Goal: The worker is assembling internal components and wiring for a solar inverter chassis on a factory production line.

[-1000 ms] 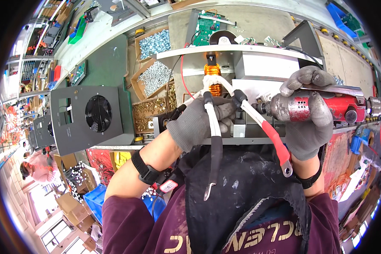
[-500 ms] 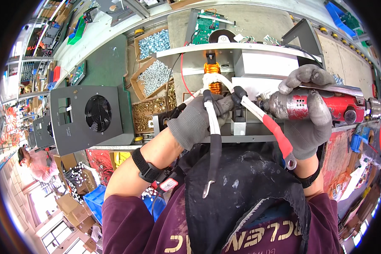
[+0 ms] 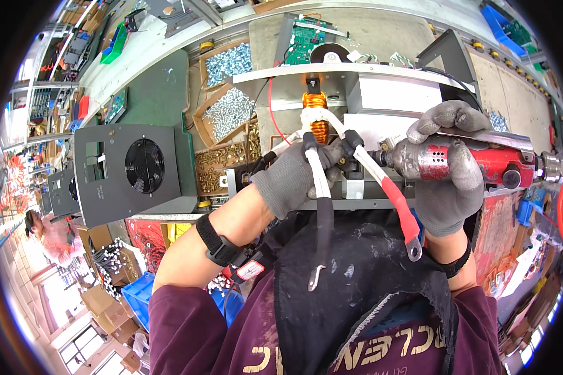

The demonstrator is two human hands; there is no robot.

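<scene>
My right hand (image 3: 450, 181), in a grey glove, is wrapped round a red and silver power driver (image 3: 491, 161) lying level, its nose pointing left. My gloved left hand (image 3: 294, 175) is closed at the near side of a metal chassis (image 3: 388, 94); cables cover its fingertips, and what they pinch is hidden. Over that hand hangs a white cable with a black sleeve (image 3: 324, 219) and a metal lug. A second cable with a red sleeve (image 3: 401, 209) hangs between my hands, ending in a ring lug (image 3: 414, 251). Both come from near an orange copper coil (image 3: 314, 103) inside the chassis.
Left of the chassis are boxes of silver screws (image 3: 228, 112), bluish screws (image 3: 228, 62) and brass-coloured fasteners (image 3: 222, 165). A dark grey panel with a fan (image 3: 128, 175) stands farther left. A green circuit board (image 3: 306, 40) is behind. Another person (image 3: 50, 240) is at far left.
The driver and my right hand have shifted slightly left. The red-sleeved cable's end has swung left, the black-sleeved one's right. My left hand stays in about the same place.
</scene>
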